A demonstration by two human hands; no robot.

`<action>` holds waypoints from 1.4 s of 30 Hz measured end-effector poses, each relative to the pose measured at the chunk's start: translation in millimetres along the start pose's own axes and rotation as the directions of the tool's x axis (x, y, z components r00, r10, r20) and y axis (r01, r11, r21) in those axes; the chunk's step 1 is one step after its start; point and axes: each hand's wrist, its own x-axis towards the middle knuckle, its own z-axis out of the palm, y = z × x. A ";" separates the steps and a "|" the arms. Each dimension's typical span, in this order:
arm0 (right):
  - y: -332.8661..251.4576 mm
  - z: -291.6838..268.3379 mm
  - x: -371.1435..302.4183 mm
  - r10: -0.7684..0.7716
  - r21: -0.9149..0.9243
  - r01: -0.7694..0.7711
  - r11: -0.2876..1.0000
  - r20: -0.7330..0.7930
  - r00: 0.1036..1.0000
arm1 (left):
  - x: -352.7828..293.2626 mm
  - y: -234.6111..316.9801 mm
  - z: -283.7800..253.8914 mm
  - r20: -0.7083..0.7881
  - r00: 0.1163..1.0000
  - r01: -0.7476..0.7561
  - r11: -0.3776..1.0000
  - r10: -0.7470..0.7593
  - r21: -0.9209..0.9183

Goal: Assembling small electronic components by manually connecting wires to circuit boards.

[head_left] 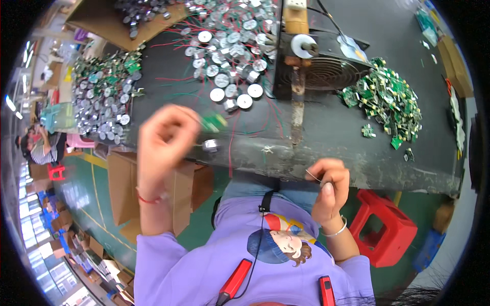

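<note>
My left hand [168, 137], smeared by motion, is raised over the table's near edge, its fingers curled into a pinch. A blurred green circuit board [213, 122] is at its fingertips. Just below that board is a small silver motor [210, 146]; whether it hangs from the board or rests on the edge, I cannot tell. My right hand [331, 189] is closed around a thin length of solder wire [313, 176], in front of the table edge. Between the hands, a soldering iron [297, 104] is fixed with its tip pointing toward me.
Many silver motors [232, 56] with red and green wires lie at the back centre. Assembled boards with motors [104, 97] are heaped left, bare green boards [385, 104] right. A fan [326, 73] sits behind the iron. A cardboard box [125, 188] and red stool [383, 227] stand below.
</note>
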 end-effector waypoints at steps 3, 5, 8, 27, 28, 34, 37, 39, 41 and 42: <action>-4.1 -4.5 -4.6 -0.081 -0.323 0.135 0.937 0.175 0.981 | 24.4 -24.2 -63.7 -0.437 0.868 0.034 0.849 0.236 0.527; -13.8 -3.1 -4.9 -0.110 -0.508 0.206 0.837 0.213 0.971 | 23.3 -16.3 -69.2 -0.281 0.697 -0.004 0.395 0.660 0.919; -9.8 0.1 -16.5 -0.069 -0.504 0.113 0.856 0.106 0.992 | 11.0 -10.5 -43.1 -0.275 0.924 -0.085 0.845 0.265 0.528; -12.5 15.4 -15.4 0.105 -0.103 -0.085 0.991 0.214 0.971 | -41.3 -22.7 63.3 0.275 0.954 -0.120 0.993 0.115 -0.001; -19.0 28.4 -6.9 0.207 0.059 -0.224 0.973 0.206 0.956 | -41.1 -20.7 68.7 0.312 0.939 -0.115 0.988 0.143 -0.108; -11.2 22.6 -18.8 0.392 -0.043 -0.402 0.915 0.339 0.855 | -45.6 -33.4 82.3 0.170 0.931 -0.266 0.920 0.323 -0.289; -16.6 14.8 -9.5 0.190 -0.112 -0.165 0.980 0.277 0.942 | -49.1 -33.0 73.6 0.286 0.951 0.007 0.915 0.118 -0.402; -20.5 6.3 -3.9 0.163 -0.161 -0.124 0.979 0.255 0.953 | -53.1 -31.7 65.9 0.360 0.932 0.094 0.929 0.044 -0.357; -23.4 -1.6 -2.4 0.175 -0.074 -0.163 0.984 0.222 0.959 | -52.8 -27.4 57.1 0.404 0.914 0.231 0.861 -0.034 -0.453; -24.7 -5.0 1.3 0.137 -0.078 -0.121 0.990 0.254 0.957 | -47.6 -24.5 46.5 0.559 0.819 0.420 0.798 -0.128 -0.432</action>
